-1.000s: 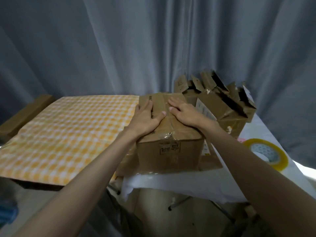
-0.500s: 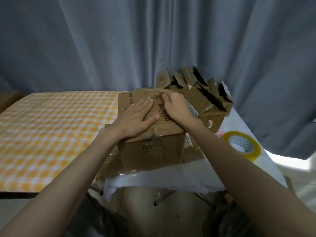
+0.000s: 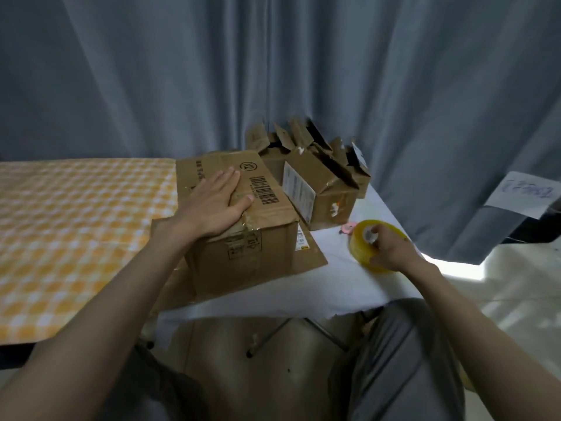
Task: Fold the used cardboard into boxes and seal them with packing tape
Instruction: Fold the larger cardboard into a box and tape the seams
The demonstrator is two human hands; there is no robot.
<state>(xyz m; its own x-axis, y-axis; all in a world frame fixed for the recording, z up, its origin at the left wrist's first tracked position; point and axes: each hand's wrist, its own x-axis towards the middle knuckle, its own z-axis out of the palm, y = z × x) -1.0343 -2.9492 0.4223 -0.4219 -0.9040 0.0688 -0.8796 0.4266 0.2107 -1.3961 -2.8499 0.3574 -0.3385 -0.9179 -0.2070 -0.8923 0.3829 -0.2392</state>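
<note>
Left hand [image 3: 217,205] is lying flat, fingers spread and straight, on the top flaps of the cardboard box [image 3: 243,235], pressing them closed. The box is standing near the left edge of the white-covered table [image 3: 343,287], on top of a flattened cardboard sheet [image 3: 311,258] that is sticking out to its right. Old clear tape is showing, wrinkled, at the near top edge of the box.

Right hand [image 3: 391,250] is gripping the roll of packing tape [image 3: 368,241], fingers curled round its rim, with one digit apparently reaching into the core. The roll is tilted up on edge, near the right side of the table, well apart from the box. Whether it is touching the cloth or already lifted clear, I cannot tell.

Judged step: flaps are folded shut and held; tape is being fetched for sealing. No fresh tape strip is visible across the top seam yet.

Next move, as I read it, is calling for bringing the roll left to the box, finding the free tape end (not visible here), and anchoring it at one end of the seam while the left hand is holding the flaps level.

Far behind: a cluster of other boxes [image 3: 318,186] with flaps standing open, unsealed. A small pink object [image 3: 346,227] is lying just left of the roll. An orange checked cloth [image 3: 76,226] is covering the surface at far left.
</note>
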